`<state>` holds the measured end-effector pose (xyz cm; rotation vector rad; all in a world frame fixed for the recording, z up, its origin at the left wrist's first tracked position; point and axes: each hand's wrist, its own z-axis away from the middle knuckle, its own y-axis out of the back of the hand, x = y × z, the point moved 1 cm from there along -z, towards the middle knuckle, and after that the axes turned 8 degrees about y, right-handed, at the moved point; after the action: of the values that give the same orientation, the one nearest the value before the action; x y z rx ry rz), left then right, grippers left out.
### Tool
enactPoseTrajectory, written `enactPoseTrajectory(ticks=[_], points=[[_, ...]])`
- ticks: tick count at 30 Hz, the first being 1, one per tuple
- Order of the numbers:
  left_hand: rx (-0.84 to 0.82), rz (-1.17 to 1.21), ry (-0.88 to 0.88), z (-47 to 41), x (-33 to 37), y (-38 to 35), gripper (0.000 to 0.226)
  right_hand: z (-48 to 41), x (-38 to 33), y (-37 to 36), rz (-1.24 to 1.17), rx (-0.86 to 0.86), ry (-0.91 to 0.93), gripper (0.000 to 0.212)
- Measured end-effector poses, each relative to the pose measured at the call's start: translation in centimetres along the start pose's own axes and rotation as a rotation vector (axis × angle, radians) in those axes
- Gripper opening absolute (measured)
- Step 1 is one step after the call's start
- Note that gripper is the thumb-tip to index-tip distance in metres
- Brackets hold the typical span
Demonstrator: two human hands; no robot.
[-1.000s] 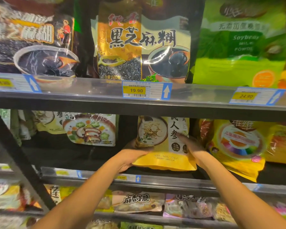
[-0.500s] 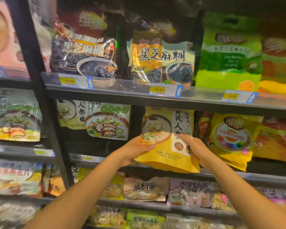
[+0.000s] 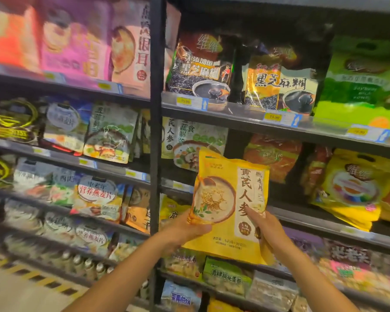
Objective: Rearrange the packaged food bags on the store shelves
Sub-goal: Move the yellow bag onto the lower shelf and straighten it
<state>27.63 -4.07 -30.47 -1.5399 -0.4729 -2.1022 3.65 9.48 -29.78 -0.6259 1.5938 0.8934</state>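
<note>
Both hands, left [image 3: 185,230] and right [image 3: 267,229], clamped the yellow bag's [image 3: 230,199] lower corners (probably for steadiness), upright, clear of the shelf edge [image 3: 324,224].

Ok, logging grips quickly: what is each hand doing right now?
Left hand: closed on the lower left edge of the yellow oatmeal bag with a bowl picture.
Right hand: holding the same bag's lower right side.
</note>
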Motion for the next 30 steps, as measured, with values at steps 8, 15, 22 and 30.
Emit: enactPoseTrajectory(ticks=[8, 15, 22, 30], points=[[0.165, 0.123, 0.032, 9.9, -6.8, 6.9, 0.061, 6.9, -1.1, -11.4, -0.027, -0.130, 0.120, 0.030], [0.360, 0.145, 0.023, 17.1, -10.1, 12.3, 0.052, 8.0, -2.2, -20.4, -0.089, -0.301, 0.119, 0.022], [0.505, 0.282, 0.018, 20.5, -12.0, 19.8, 0.068, 6.3, -3.7, -29.8, -0.122, -0.457, 0.138, 0.034], [0.653, 0.361, -0.033, 20.5, -10.9, 29.9, 0.058, 0.3, -4.6, -41.0, -0.167, -0.574, 0.145, 0.031]])
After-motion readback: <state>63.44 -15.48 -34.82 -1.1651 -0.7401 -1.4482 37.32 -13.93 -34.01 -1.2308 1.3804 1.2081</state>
